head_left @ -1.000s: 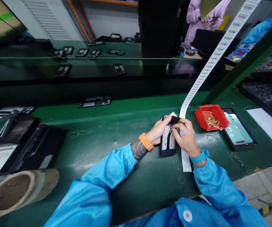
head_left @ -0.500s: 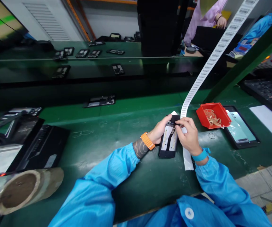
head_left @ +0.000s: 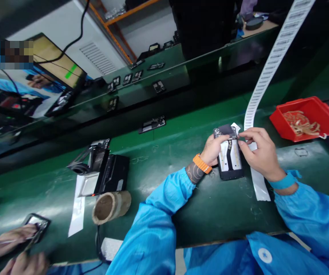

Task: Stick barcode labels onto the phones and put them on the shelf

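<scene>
My left hand (head_left: 213, 149), with an orange watch strap at the wrist, grips an opened phone (head_left: 231, 158) by its left side, the thumb lying across the upper part. The phone's inner frame faces up, with pale panels, a dark flex cable down the middle and a dark flap at the top. At the phone's upper right edge is my right hand (head_left: 259, 152), thumb and forefinger drawn close in a pinch; anything between them is too small to see. A paper strip of barcode labels (head_left: 263, 86) hangs down and runs under the right hand. A small white label (head_left: 235, 127) shows behind the phone.
A red bin (head_left: 279, 124) of rubber bands stands right. Left are a black device (head_left: 113, 173) and cardboard tube (head_left: 121, 203). A co-worker's hands (head_left: 24, 244) work on another phone (head_left: 40, 225). Several opened phones lie along the back; one opened phone (head_left: 153, 124) is nearer.
The view has swung left and tilted, bringing the co-worker's hands into sight. My right fingertips have shifted from over the phone's upper part to its right edge.
</scene>
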`<state>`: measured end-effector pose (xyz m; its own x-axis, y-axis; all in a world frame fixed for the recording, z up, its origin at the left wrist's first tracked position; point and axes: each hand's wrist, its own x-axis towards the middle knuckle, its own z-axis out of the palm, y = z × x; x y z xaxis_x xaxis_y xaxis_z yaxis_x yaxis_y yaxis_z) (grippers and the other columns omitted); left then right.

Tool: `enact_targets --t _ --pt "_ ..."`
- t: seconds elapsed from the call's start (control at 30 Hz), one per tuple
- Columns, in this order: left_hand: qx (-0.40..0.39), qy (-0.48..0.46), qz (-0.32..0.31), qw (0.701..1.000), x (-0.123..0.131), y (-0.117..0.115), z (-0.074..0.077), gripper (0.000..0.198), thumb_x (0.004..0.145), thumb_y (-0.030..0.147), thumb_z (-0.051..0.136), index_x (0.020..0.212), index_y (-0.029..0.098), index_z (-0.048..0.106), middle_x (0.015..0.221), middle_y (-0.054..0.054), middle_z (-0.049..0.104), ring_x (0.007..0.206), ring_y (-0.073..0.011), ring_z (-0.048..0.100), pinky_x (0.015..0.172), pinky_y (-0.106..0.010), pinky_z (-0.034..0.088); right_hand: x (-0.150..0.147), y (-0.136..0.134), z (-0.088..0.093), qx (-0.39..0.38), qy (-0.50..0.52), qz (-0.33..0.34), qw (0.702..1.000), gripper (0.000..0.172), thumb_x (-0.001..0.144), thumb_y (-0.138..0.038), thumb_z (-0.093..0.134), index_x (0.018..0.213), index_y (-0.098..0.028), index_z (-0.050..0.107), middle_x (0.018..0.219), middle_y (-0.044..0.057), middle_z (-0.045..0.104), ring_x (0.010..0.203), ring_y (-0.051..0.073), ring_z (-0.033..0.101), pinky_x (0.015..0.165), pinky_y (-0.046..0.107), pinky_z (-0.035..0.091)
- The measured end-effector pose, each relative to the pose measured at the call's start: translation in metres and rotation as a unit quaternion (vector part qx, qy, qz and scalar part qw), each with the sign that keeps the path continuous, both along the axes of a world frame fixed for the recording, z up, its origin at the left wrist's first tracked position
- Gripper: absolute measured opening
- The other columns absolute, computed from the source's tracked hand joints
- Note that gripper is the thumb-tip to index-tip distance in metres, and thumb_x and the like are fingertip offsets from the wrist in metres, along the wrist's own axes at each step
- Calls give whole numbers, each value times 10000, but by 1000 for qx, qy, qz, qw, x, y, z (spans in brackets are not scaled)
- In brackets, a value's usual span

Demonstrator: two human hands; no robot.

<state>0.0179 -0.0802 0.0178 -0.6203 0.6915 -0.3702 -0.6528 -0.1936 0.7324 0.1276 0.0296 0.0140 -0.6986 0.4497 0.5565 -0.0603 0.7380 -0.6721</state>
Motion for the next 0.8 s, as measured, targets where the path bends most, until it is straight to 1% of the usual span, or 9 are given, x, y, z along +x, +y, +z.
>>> enact_targets --t 0.1,0.23,0.33,0.47,0.63,0.8 --pt "-5 9 21 1000 -2 1 1 245 674 233 729 887 119 685 741 -46 713 670 -188 684 752 -329 520 0 0 0 -15 -21 19 999 193 870 -206 596 1045 -218 677 1014 69 648 770 181 642 732 363 570" --pt "3 17 12 1000 -2 -1 2 252 674 258 715 877 109 689 745 -59 716 697 -210 697 760 -337 521 -1 0 0 -36 -37 32 998 215 865 -210 584 1067 -216 656 994 56 649 762 174 639 730 350 562" --pt "7 20 4 1000 -2 -2 4 271 660 247 723 890 108 686 782 -60 723 687 -194 682 744 -332 519 -1 0 0 -49 -49 41 997 210 864 -209 585 1065 -212 644 950 43 639 751 171 637 717 338 554" --pt "-3 16 23 1000 -1 -2 5 301 614 226 762 879 113 676 779 -33 714 662 -163 654 708 -309 509 -1 0 -1 -56 -55 36 996 193 861 -204 594 1050 -208 635 914 34 637 736 167 635 707 330 550" --pt "-1 2 29 1000 0 -1 5 325 586 223 781 876 122 673 769 -17 708 644 -154 645 689 -302 505 -1 0 -2 -58 -51 32 997 179 855 -198 603 1031 -216 631 891 26 637 726 169 627 700 333 548" --pt "2 -4 28 1000 0 0 5 295 582 207 775 845 125 670 733 -14 700 617 -149 635 658 -290 494 -2 0 -3 -61 -53 31 996 188 849 -191 614 1034 -220 631 881 21 629 729 172 624 701 338 544"
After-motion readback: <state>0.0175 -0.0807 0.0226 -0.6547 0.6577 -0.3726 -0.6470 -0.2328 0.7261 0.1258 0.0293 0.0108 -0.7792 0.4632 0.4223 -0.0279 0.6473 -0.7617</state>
